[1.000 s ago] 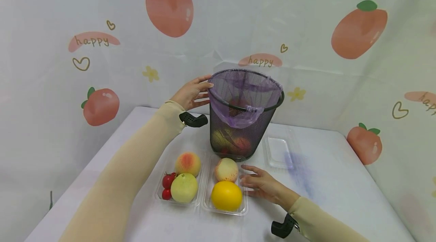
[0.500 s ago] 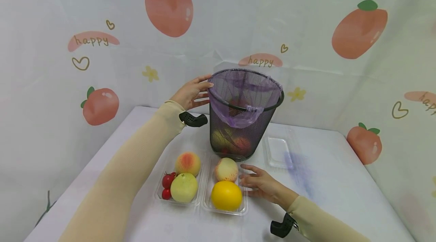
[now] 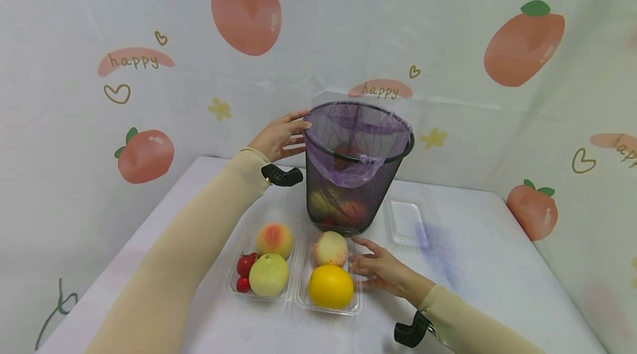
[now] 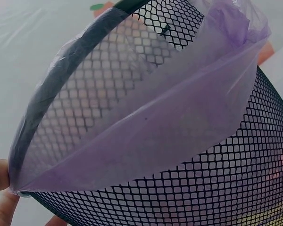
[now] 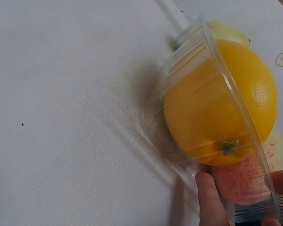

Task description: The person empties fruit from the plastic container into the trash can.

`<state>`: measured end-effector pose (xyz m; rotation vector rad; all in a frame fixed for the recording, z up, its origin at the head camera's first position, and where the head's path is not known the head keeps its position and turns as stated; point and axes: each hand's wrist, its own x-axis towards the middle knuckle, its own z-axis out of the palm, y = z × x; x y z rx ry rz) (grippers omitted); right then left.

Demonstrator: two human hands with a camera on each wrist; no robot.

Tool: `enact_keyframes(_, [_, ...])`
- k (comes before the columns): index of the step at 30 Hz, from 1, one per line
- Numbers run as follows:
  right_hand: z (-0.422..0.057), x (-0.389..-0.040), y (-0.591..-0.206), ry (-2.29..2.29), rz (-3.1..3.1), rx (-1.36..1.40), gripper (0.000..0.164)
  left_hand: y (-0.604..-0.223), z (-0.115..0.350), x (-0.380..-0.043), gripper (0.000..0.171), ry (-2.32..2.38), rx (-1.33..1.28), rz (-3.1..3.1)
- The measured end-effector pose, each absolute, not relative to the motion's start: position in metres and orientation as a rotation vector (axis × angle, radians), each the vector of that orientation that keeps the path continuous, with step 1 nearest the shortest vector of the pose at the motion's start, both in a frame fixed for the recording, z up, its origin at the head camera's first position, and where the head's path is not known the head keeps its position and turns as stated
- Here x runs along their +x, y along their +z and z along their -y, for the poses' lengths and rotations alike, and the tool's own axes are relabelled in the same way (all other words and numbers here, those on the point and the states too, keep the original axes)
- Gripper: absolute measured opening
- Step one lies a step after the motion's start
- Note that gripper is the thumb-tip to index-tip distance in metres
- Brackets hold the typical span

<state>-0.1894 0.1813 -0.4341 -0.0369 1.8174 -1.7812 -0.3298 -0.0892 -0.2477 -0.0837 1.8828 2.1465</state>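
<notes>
My left hand (image 3: 276, 137) touches the left rim of a black mesh wastebasket (image 3: 382, 191), its fingers spread against the outside. A thin purple bag (image 4: 179, 117) lines the basket and folds over its rim. Yellow and red shapes, blurred by the mesh, lie inside. My right hand (image 3: 385, 272) rests its fingertips against the right side of a clear plastic box (image 3: 328, 311). In that box sit an orange (image 5: 217, 103) and a pale peach (image 3: 330, 248) with red specks. The right fingers (image 5: 209, 200) lie loosely extended at the box wall.
Left of that box, a second clear box (image 3: 264, 297) holds a peach (image 3: 275, 239), a pale green round fruit (image 3: 269, 275) and small red fruits (image 3: 245, 264). A clear plastic tray (image 3: 407, 221) lies right of the basket on the white table (image 3: 497, 271). A printed cloth hangs behind.
</notes>
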Motion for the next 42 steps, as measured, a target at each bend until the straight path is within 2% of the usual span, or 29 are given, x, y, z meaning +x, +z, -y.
enact_keyframes(22, [-0.188, -0.184, -0.426, -1.739, -1.880, -0.116, 0.076, -0.250, 0.089, -0.329, 0.049, 2.154, -0.060, -1.893])
enact_keyframes(42, [-0.182, -0.180, -0.431, -1.897, -1.728, -0.025, 0.073, -0.252, 0.089, -0.329, 0.049, 2.157, -0.057, -1.898])
